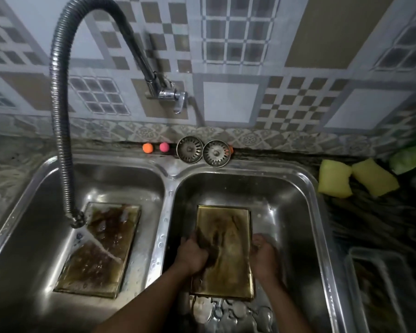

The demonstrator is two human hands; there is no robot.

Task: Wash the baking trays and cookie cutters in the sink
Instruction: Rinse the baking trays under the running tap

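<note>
A greasy golden baking tray (226, 227) lies in the right basin of the steel double sink (168, 188). My left hand (193, 254) grips a dark scrubbing pad (205, 239) pressed on the tray's left side. Along the tray's right edge my right hand (263, 253) holds on with curled fingers. A second dirty tray (101, 248) lies in the left basin, and water runs onto it from the flexible tap hose (63, 140). Several metal cookie cutters (235, 311) lie in the right basin in front of the tray.
Two drain strainers (203, 150) and small orange and pink balls (155, 147) sit on the sink's back ledge. Two yellow sponges (356, 180) lie on the counter at right. A clear container (380, 284) stands at the lower right. The tap handle (179, 99) is on the tiled wall.
</note>
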